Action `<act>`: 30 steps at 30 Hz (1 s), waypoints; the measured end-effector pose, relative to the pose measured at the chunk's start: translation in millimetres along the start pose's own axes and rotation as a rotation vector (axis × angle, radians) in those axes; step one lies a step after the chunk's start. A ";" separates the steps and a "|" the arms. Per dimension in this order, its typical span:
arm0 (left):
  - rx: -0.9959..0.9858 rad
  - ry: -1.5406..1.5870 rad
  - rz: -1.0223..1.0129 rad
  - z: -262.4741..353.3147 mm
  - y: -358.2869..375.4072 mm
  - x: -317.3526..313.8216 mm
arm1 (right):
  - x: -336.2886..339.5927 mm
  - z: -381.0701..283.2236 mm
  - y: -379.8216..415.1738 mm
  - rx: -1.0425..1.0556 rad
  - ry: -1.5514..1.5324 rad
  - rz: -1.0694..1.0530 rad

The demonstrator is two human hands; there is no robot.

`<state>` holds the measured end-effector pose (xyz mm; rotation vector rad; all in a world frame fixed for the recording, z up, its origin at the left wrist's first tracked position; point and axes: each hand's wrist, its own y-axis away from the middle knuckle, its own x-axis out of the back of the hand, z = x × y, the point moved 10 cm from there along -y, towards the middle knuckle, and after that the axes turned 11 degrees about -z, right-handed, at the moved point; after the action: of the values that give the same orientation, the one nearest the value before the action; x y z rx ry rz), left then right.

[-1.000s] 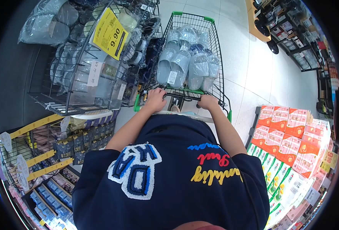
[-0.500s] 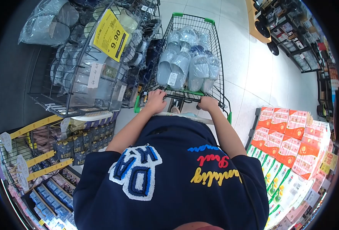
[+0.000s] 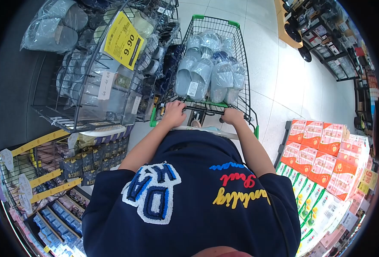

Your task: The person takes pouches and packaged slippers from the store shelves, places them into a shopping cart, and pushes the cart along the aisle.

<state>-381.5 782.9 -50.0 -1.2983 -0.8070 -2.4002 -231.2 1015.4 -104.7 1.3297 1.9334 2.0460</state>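
Black wire shopping cart (image 3: 246, 64) gripped at its near end by two bare hands. The cart stands on the pale tiled floor (image 3: 264, 64), directly in front of the person in the dark navy short-sleeved top (image 3: 211, 192). Its deep mesh basket has green plastic caps at the two far corners and green fittings beside the near end; a pale bar crosses close to the person's waist. The long axis runs away from the person, roughly straight ahead, with the far end at the top of the view and appearing narrower than the near end.

The left hand (image 3: 173, 113) curls its fingers over the dark near edge; the right hand (image 3: 232, 115) is closed around the same edge, well apart from the left.

Within the basket lie pale grey-blue slippers in clear plastic wrapping (image 3: 200, 70), grouped towards the near end, one bearing a white label; a darker blue item shows among them. Left of the cart, a black wire rack (image 3: 80, 92) holds similar wrapped footwear beneath a yellow price sign (image 3: 124, 40) reading 9.90. Right: stacked red-and-white cartons (image 3: 313, 145).
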 end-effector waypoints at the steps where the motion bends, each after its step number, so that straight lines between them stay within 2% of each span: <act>1: -0.001 -0.001 0.002 0.1 0.1 0.2 | 0.2 -0.1 0.0 0.002 0.002 0.003; 13: -0.006 -0.023 -0.034 -0.2 2.4 -2.3 | 1.0 -2.4 -1.5 0.037 0.005 0.019; 15: 0.028 -0.029 -0.177 -4.1 -0.6 -9.3 | 1.2 -4.0 1.0 0.045 -0.014 -0.017; 19: 0.107 0.066 -0.263 -10.2 0.8 -16.0 | -4.8 -4.0 -15.7 0.151 -0.012 -0.015; 20: 0.061 0.039 -0.242 -11.7 -4.9 -24.2 | -10.0 -4.7 -21.9 0.179 -0.031 -0.072; 21: 0.071 0.134 -0.313 2.2 4.2 -6.3 | -9.6 -8.6 -27.7 0.206 -0.050 -0.127; 22: 0.000 0.195 -0.361 15.5 8.0 6.4 | -8.0 -19.1 -24.9 0.227 0.038 -0.223; 23: -0.073 0.255 -0.411 27.7 14.0 18.1 | 8.4 -34.5 -16.0 0.272 0.049 -0.200; 25: -0.137 0.333 -0.284 56.6 39.0 71.2 | 49.7 -78.6 27.8 0.360 0.068 -0.157; 26: -0.171 0.369 -0.219 73.1 53.9 102.7 | 72.7 -109.7 57.3 0.425 0.031 -0.211; 27: -0.165 0.415 -0.250 86.7 68.5 128.8 | 96.0 -138.6 77.0 0.566 -0.068 -0.192; 30: -0.320 0.402 -0.120 129.9 124.9 226.3 | 174.2 -226.5 160.0 1.037 -0.326 -0.127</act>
<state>-356.4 762.8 237.5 -0.8287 -0.4085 -2.8405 -391.0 892.3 153.3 1.4273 2.8735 0.6157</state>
